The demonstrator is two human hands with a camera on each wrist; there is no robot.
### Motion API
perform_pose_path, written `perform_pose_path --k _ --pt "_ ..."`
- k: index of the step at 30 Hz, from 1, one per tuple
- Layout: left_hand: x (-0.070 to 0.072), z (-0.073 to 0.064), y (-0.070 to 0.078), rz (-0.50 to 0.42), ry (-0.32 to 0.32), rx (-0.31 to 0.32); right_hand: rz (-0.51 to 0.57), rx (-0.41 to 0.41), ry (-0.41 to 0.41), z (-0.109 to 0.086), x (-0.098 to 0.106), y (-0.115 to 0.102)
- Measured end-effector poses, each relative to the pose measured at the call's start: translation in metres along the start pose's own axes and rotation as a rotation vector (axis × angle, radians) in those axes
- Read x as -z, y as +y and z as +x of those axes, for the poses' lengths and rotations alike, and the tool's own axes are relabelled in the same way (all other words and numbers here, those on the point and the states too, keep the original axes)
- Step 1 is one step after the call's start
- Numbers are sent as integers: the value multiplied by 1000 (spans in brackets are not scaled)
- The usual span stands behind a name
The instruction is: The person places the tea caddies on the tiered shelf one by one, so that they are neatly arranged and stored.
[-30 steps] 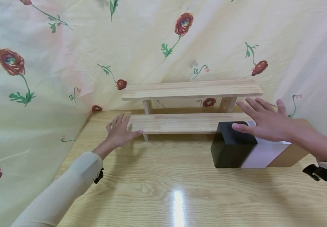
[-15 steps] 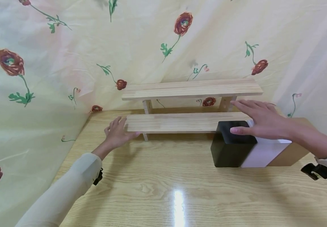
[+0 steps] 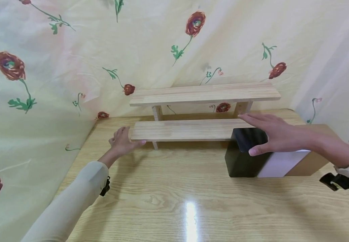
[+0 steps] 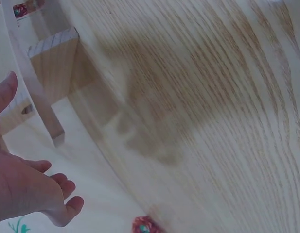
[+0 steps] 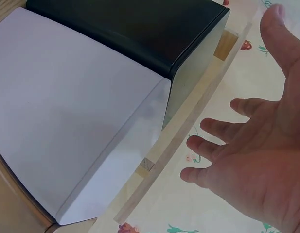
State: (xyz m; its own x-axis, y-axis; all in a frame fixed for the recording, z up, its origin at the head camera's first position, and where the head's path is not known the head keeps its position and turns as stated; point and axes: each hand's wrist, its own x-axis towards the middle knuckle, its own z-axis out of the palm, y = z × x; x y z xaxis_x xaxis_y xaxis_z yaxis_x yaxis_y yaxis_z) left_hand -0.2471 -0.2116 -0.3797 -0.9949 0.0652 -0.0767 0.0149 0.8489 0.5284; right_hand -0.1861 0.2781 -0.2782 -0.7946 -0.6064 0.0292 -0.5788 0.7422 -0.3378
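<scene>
A two-tier wooden shelf stands against the back wall, with an upper board (image 3: pixel 204 94) and a lower board (image 3: pixel 183 130). At the lower board's left end is my left hand (image 3: pixel 121 143), fingers spread around the end; the left wrist view shows the hand (image 4: pixel 23 189) near the board, but contact is unclear. Over the black box (image 3: pixel 242 163) hangs my right hand (image 3: pixel 278 136), thumb apart from the fingers, holding nothing. The right wrist view shows that hand (image 5: pixel 261 160) spread above the boxes. A white box (image 3: pixel 277 164) stands beside the black one, partly hidden by the hand.
To the right of the white box stands a brown box (image 3: pixel 309 164), the three in a row. They overlap the lower board's right end in view. Flower-patterned sheeting (image 3: pixel 162 40) walls the back and sides. A wood-grain tabletop (image 3: pixel 150 198) spreads in front.
My right hand has come down and slightly left over the black box, its fingers drawing closer together. My left hand has shifted a little left and down. Shelf and boxes have stayed put.
</scene>
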Motion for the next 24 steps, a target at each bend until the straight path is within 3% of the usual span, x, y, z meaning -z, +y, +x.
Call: perform_pose_path --k 3,13,24 --pt "-1 2 -3 -10 2 13 17 61 7 -1 -3 2" --pt "-2 8 -5 -32 -33 67 35 134 -10 0 -10 4" --pt "-10 15 -8 -56 -37 74 53 50 -89 -2 -13 1"
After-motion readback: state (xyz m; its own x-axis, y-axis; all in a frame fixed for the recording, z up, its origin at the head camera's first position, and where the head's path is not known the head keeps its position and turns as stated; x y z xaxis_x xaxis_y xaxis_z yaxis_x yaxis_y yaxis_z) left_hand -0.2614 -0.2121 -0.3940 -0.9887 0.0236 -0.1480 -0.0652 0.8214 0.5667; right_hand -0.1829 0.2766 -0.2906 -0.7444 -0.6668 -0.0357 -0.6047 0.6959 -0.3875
